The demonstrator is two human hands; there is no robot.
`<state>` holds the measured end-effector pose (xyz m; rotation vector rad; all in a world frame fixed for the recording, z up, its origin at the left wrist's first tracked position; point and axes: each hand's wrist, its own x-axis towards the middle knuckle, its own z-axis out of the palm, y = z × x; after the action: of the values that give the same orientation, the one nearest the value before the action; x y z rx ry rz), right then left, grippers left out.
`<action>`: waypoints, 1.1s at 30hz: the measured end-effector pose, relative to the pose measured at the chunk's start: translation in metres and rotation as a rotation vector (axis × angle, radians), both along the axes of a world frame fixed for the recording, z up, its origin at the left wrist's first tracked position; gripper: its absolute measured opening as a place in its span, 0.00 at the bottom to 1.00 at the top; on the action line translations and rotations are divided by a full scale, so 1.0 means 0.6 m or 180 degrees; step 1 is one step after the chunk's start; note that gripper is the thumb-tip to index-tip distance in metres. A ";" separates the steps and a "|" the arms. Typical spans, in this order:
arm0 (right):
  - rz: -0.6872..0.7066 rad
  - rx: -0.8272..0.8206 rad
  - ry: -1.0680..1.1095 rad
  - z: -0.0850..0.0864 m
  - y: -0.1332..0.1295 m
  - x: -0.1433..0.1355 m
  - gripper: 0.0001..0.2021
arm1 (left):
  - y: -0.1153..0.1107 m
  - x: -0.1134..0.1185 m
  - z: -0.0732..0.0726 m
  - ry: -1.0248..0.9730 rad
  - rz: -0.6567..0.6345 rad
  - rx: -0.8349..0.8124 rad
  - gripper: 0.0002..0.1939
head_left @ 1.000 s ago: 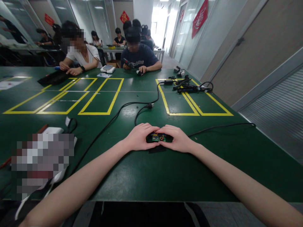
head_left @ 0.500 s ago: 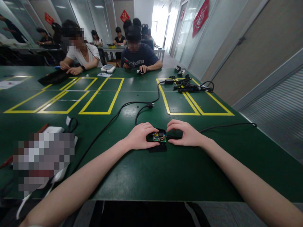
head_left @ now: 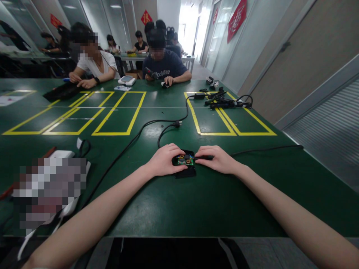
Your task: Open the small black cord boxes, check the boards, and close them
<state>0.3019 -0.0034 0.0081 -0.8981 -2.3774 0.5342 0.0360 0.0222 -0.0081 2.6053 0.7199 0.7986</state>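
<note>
Presently left hand (head_left: 164, 162) grips one circuit board (head_left: 185, 161); right hand (head_left: 218, 160) pinches one black cable (head_left: 205, 158)

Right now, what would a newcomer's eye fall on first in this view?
Probably the green circuit board in the open black casing near the centre, with the left hand gripping the casing's left side and the right hand holding the black cable at its right. Next, the yellow tape outlines on the green table beyond the hands, and a large red hanging on the right-hand wall.
</note>
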 end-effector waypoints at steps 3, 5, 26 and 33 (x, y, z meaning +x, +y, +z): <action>-0.0001 0.0012 0.0006 -0.001 -0.001 -0.001 0.13 | -0.001 0.000 0.002 0.0048 0.0028 0.0020 0.17; -0.0033 0.0016 0.0025 -0.001 -0.001 -0.001 0.14 | -0.001 0.000 0.002 0.0069 0.0040 0.0040 0.17; -0.0335 0.0058 0.0048 -0.015 0.004 -0.007 0.11 | 0.004 0.000 -0.004 0.0018 0.0070 0.0031 0.20; -0.0362 0.0081 -0.0004 -0.017 -0.002 -0.010 0.10 | 0.004 0.001 -0.010 -0.0011 0.0261 0.0058 0.24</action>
<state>0.2960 -0.0044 -0.0019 -1.0152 -2.3124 0.4578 0.0368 0.0243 -0.0140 2.6046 0.8271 0.8367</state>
